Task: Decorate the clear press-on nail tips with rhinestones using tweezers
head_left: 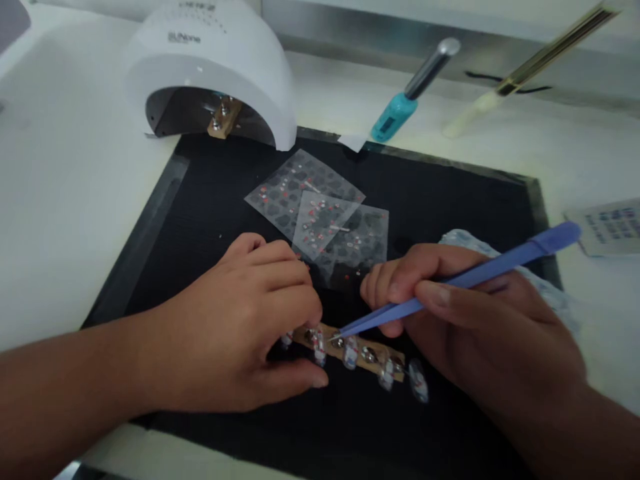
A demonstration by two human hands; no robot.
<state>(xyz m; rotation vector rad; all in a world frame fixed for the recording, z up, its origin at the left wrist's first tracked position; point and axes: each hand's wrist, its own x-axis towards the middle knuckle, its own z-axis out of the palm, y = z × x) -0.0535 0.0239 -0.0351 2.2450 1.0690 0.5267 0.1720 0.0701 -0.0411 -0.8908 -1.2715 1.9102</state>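
Observation:
My right hand (450, 300) grips blue tweezers (480, 272) between thumb and fingers. Their tips point down-left and meet a clear decorated false nail (319, 347) on a wooden strip (375, 350). Round metal studs (369, 354) run along that strip, and several more clear false nails (386, 373) with red and white marks stick out from it; one false nail (418, 381) is at its right end. My left hand (250, 320) curls around the strip's left end, thumb below and fingers above, hiding part of it.
Two overlapping clear sticker sheets (345, 233) lie on the black mat (450, 200). Behind stands a white nail lamp (215, 60) with another wooden strip (223, 119) inside. A turquoise bottle (395, 117), a pale brush (473, 115) and a patterned sheet (607, 227) are further off.

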